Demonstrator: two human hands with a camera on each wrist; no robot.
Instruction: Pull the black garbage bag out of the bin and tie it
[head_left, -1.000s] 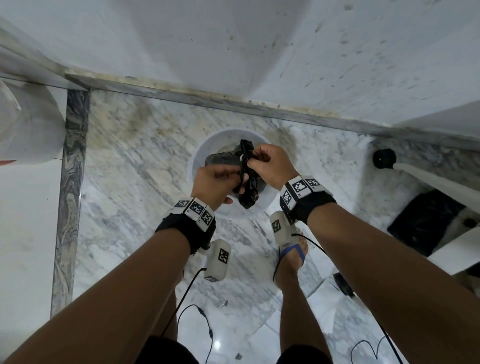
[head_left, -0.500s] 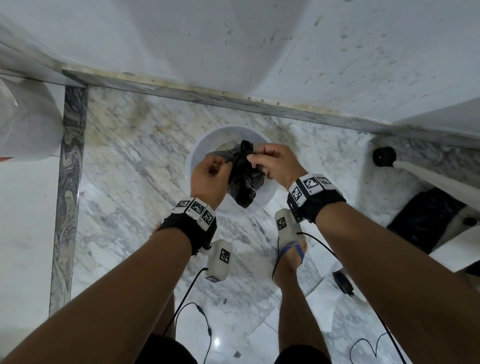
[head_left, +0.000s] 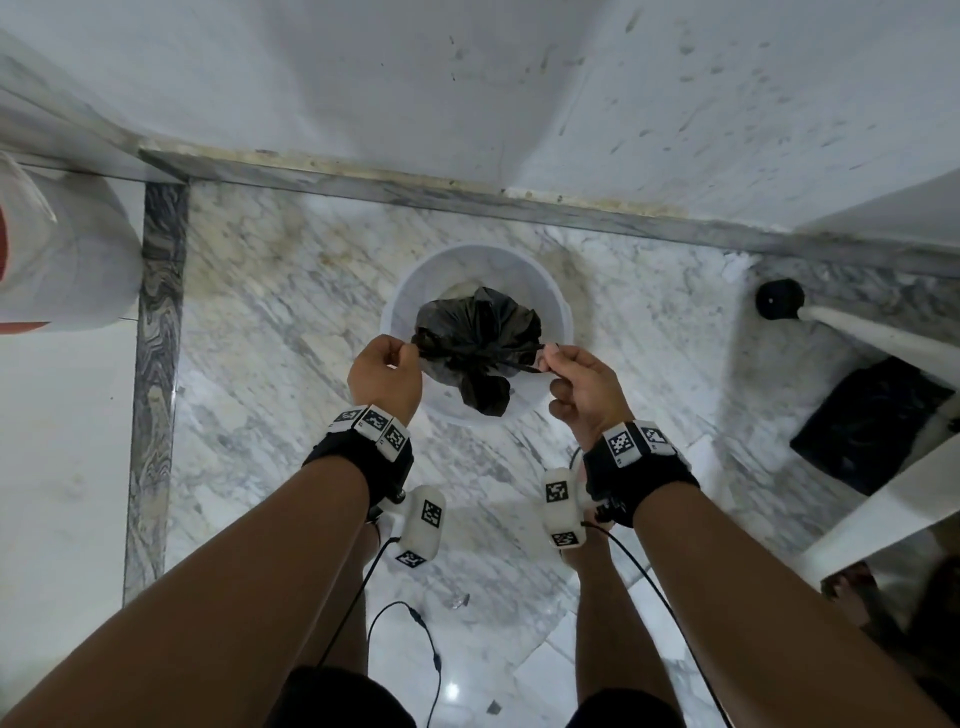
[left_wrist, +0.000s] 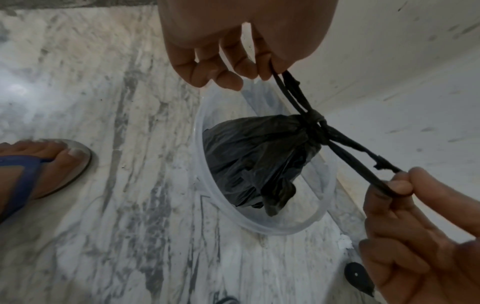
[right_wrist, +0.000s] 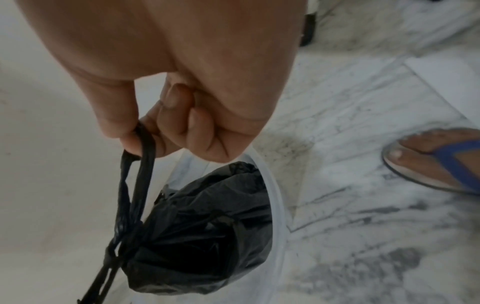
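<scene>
Hands (head_left: 384, 375) (head_left: 584, 392) now apart; one bag (head_left: 475, 340), two strands, seemingly knotted.

Floor (head_left: 270, 332): white marble veined grey, glossy, yellow-brown staining near the wall base. Dark grey marble border strip (head_left: 156, 364) running along the floor's left side; matching grey skirting strip (head_left: 467, 200) along the far edge at the wall foot. Wall (head_left: 519, 93): white, scuffed, dark specks toward the right. White furniture leg (head_left: 872, 332) at right, capped with a black round foot (head_left: 779, 299). Black mat (head_left: 872, 426) beneath it. Small light glint (head_left: 452, 691) on the near floor.
</scene>
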